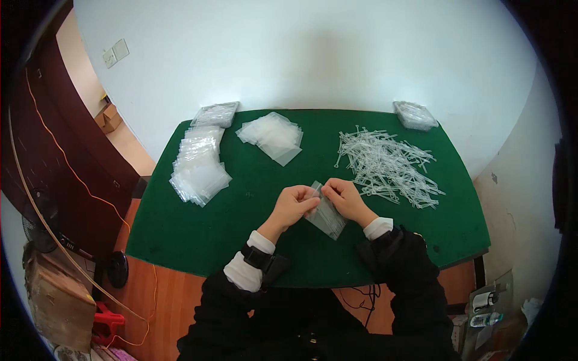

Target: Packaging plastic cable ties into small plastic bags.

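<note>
Near the middle of the green table, a small clear plastic bag (328, 221) hangs tilted between my two hands, with several thin clear sticks showing inside it. My left hand (294, 206) pinches the bag's upper left edge. At its upper right edge my right hand (345, 199) is closed on it too, the fingertips close to those of the left. To the right of the hands lies a loose heap of thin clear plastic sticks (385, 165) with small rings at their ends. A pile of flat clear bags (274, 137) lies beyond my left hand.
An overlapping row of clear bags (198, 165) runs along the table's left side. Clear containers of sticks stand at the back left (215, 114) and back right (415, 115) corners. The green table (198, 234) ends against a white wall. A cardboard box (57, 295) stands on the floor at left.
</note>
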{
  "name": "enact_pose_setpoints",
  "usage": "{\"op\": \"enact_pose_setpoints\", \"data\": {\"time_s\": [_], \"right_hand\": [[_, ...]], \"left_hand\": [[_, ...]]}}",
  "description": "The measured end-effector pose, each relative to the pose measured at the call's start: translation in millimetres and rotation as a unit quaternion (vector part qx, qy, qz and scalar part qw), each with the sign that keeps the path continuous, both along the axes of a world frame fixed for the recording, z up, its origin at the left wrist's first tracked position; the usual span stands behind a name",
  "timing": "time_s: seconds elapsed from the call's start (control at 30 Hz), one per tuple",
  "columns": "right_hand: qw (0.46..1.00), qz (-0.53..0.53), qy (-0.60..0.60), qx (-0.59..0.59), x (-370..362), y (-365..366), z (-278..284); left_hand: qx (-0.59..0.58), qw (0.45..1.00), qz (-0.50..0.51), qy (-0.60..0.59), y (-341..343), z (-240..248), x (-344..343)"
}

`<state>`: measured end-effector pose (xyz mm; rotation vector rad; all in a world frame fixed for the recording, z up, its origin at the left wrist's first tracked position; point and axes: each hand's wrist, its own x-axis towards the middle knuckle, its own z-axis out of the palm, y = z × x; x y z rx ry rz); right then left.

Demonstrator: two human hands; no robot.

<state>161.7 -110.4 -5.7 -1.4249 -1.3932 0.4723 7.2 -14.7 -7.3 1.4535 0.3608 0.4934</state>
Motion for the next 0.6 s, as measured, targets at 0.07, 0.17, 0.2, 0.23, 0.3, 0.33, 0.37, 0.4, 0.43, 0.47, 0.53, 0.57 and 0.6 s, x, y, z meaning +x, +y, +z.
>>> {"op": "enact_pose_setpoints", "data": {"time_s": [0.07, 0.17, 0.2, 0.23, 0.3, 0.33, 0.37, 0.4, 0.43, 0.47, 0.53, 0.57, 0.6], "right_hand": [[1.0, -0.003, -0.012, 0.0, -0.6, -1.3, 2.6], [0.999, 0.002, -0.032, 0.002, -0.1, -3.4, 4.7], [0.999, -0.002, -0.043, 0.002, -1.6, -1.3, 3.7], [0.998, -0.005, -0.054, 0.002, -2.6, 0.5, 2.6], [0.999, 0.001, -0.049, -0.004, -2.9, -0.2, 2.7], [0.999, -0.01, -0.048, -0.015, -3.8, -0.9, 3.8], [0.999, 0.005, -0.046, -0.01, -4.9, -0.4, 3.7], [0.998, 0.006, -0.058, -0.011, -4.4, -2.9, 6.3], [0.997, 0.005, -0.07, -0.012, -5.4, -3.1, 8.1], [0.997, 0.011, -0.07, -0.01, -5.5, -4.3, 6.8], [0.998, 0.011, -0.059, -0.013, -6.3, -5.9, 4.6], [0.998, 0.01, -0.054, -0.015, -6.1, -5.0, 4.4], [0.998, 0.013, -0.055, -0.014, -5.5, -2.4, 3.7]], "left_hand": [[0.026, 0.999, -0.009, 0.033, -1.0, 1.7, 0.8], [0.048, 0.998, -0.003, 0.045, -2.4, 1.7, 3.9], [0.058, 0.997, 0.007, 0.042, -1.4, 0.6, 2.1], [0.067, 0.997, 0.017, 0.039, -0.4, -0.5, 0.7], [0.073, 0.996, 0.025, 0.038, -0.6, -1.5, 2.4], [0.077, 0.996, 0.016, 0.032, -0.2, -1.2, 3.3], [0.081, 0.996, 0.031, 0.035, 1.3, -3.9, 3.7], [0.066, 0.997, 0.018, 0.035, 0.7, -5.0, 6.2], [0.051, 0.998, 0.004, 0.035, 1.2, -6.4, 6.0], [0.053, 0.998, 0.009, 0.035, -1.6, -5.7, 5.9], [0.045, 0.999, -0.002, 0.031, -7.4, -4.6, 4.7], [0.04, 0.999, -0.009, 0.028, -7.8, -3.7, 3.4], [0.041, 0.999, -0.006, 0.027, -6.2, -2.5, 2.3]]}}
